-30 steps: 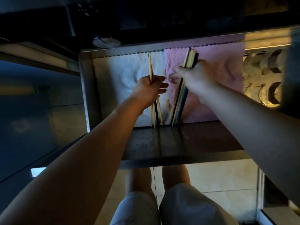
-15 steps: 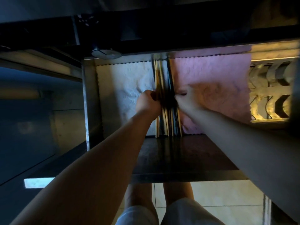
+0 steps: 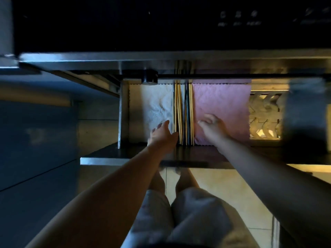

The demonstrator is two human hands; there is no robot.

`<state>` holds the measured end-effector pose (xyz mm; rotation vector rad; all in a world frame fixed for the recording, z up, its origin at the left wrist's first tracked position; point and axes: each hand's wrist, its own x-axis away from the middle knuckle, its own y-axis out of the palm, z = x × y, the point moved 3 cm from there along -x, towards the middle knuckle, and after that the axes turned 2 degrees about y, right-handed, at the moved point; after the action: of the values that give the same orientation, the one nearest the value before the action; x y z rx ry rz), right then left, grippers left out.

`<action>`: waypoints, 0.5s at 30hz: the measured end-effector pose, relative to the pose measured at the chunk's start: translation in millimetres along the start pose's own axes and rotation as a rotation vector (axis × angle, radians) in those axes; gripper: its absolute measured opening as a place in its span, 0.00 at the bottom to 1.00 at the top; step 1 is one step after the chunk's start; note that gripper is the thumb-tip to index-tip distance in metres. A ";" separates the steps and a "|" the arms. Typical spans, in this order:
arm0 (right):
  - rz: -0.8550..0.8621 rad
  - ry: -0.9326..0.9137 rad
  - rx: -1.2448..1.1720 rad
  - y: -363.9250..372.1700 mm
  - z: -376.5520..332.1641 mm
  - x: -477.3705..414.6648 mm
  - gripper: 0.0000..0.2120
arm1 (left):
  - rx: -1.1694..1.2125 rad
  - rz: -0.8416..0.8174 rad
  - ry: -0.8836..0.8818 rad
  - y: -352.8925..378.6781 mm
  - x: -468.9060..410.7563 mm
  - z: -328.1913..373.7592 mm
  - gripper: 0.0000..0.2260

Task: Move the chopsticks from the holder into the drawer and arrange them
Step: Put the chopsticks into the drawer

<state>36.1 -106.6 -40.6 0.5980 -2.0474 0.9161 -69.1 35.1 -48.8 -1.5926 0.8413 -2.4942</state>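
Observation:
Several chopsticks (image 3: 183, 113), some pale wood and some dark, lie side by side in a straight row down the middle of the open metal drawer (image 3: 123, 113). They run from the drawer's front to under the counter edge. My left hand (image 3: 162, 134) hovers just left of the row over a white cloth (image 3: 152, 108), fingers relaxed, holding nothing. My right hand (image 3: 212, 126) rests with spread fingers on a pink cloth (image 3: 222, 102) just right of the row. The holder is not in view.
A dark counter overhang (image 3: 161, 59) covers the drawer's back part. A patterned metal rack (image 3: 265, 115) sits at the drawer's right. A dark round knob (image 3: 149, 77) is at the back left. My legs stand on a tiled floor (image 3: 232, 185) below.
Both hands have let go of the chopsticks and drawn apart to either side. The two bundles now lie together as one straight row. The view has tilted upward.

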 end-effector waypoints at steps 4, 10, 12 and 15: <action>-0.029 -0.080 0.087 -23.3 -14.7 54.3 0.23 | -0.070 0.051 0.042 -20.2 58.1 13.0 0.29; -0.020 -0.344 0.413 -48.8 -36.9 129.3 0.22 | -0.127 0.202 0.128 -46.5 136.6 15.1 0.28; 0.006 -0.466 0.550 -54.2 -45.2 151.8 0.22 | -0.145 0.275 0.177 -53.7 158.1 10.3 0.28; 0.038 -0.678 0.730 -57.5 -60.6 180.5 0.22 | -0.150 0.411 0.199 -66.8 188.7 1.4 0.27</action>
<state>0.5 -112.6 155.0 1.4161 -2.2577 1.6723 -139.8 27.8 138.3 -1.0724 1.2600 -2.3558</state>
